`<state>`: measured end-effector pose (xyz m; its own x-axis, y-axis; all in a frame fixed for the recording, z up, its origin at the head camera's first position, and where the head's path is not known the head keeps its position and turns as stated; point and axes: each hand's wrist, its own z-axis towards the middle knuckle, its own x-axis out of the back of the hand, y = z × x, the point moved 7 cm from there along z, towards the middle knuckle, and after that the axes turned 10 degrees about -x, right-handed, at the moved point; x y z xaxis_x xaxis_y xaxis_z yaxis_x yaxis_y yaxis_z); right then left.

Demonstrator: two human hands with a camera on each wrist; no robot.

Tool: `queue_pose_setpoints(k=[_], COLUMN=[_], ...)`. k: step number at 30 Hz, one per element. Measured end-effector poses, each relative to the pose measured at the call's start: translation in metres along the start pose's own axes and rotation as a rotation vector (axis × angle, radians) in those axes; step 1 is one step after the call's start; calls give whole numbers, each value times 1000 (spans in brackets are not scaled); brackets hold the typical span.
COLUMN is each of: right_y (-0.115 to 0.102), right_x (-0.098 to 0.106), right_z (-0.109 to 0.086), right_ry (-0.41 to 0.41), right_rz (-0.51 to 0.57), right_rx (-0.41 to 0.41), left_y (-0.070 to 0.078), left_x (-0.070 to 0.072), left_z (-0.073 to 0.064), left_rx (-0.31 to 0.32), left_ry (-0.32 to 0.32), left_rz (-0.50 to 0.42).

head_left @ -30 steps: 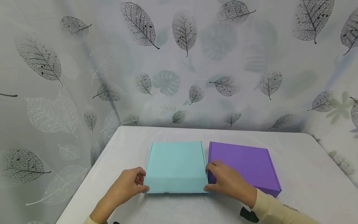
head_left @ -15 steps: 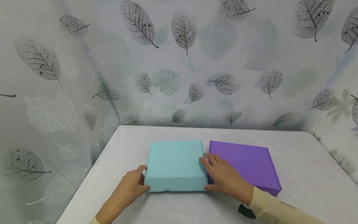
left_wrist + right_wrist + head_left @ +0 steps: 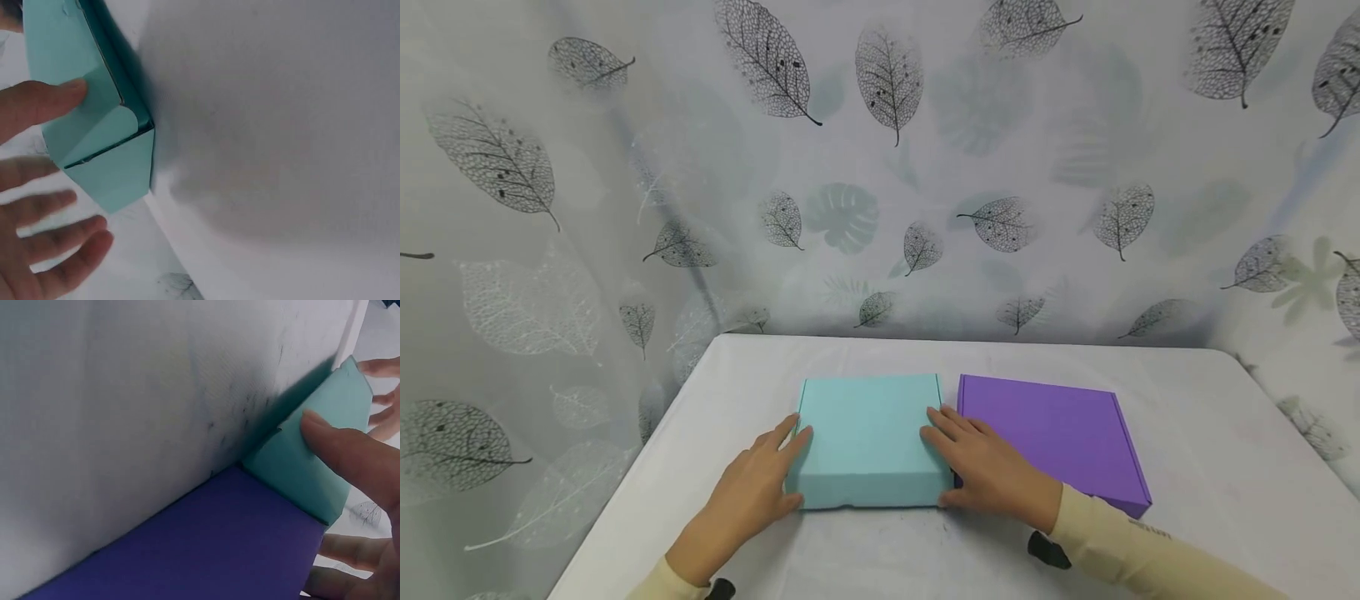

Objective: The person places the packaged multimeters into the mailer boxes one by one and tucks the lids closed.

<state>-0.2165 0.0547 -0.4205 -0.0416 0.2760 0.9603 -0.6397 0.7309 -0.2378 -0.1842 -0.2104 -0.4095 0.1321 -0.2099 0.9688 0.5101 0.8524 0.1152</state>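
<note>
A flat teal cardboard box (image 3: 868, 429), its lid down, lies on the white table in the head view. My left hand (image 3: 751, 485) touches its left front corner, fingertips on the top edge and thumb on the front face. In the left wrist view the thumb (image 3: 59, 100) lies on the teal front panel, while several fingers spread beyond the box's end. At the opposite side my right hand (image 3: 988, 471) lays its fingers over the top right edge. Its thumb (image 3: 322, 428) presses the teal front panel in the right wrist view.
A closed purple cardboard box (image 3: 1045, 433) lies close beside the teal one, slightly turned, under the right hand's side. A white cloth covers the table (image 3: 1210, 450). Leaf-print curtains (image 3: 940, 183) hang behind and on both sides.
The teal box's front flap has swung down and now sits flush. Both hands have shifted from gripping the sides to straighter fingers over the top edges.
</note>
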Motion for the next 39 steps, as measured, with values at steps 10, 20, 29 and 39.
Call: queue_pose_setpoints(k=[10, 20, 29, 39], right_y=[-5, -10, -10, -18], right_x=[-5, -4, -3, -10], right_z=[6, 13, 18, 16], right_ry=[25, 106, 132, 169], right_rz=[-157, -311, -354, -416], right_rx=[29, 69, 59, 105], left_y=[1, -5, -13, -3], left_x=[-9, -10, -10, -14], left_z=[7, 11, 14, 10], left_rx=[-84, -83, -77, -124], left_ry=[-55, 24, 84, 51], left_rz=[20, -19, -58, 37])
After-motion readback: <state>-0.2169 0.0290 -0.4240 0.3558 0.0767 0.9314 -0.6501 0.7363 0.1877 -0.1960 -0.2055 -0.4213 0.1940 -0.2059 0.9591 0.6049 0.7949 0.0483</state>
